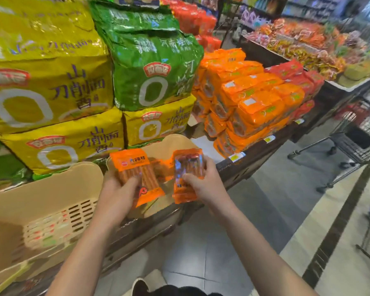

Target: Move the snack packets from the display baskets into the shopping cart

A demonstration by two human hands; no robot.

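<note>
Risks first, left to right. Beige slotted plastic display basket (41, 201) at the near left edge of the display shelf still has packets showing through its slots, so plenty left to move. Second beige plastic basket (175, 144) sits just right of it, behind both hands, with more orange packs inside.

Main risk: both hands loaded at once. Glossy film looks slippery, and each pack is held by its lower half only, so a quick turn could let one slide out. Second risk: the wire metal shopping cart (359, 137) stands well apart, off the far right across the tiled aisle. Carrying two packs that far means a drop on the floor or a snag on the shelf edge is possible.

Left hand (118, 189): fingers curled over the orange foil snack packet with a clear window showing sticks (137, 167), held above the second basket's near rim.

Right hand (201, 184): fingers and thumb wrapped round the smaller orange snack packet with a shiny clear front (186, 169), just beside the first pack, not touching as far as I can tell.

Neither packet is in the cart yet.
</note>
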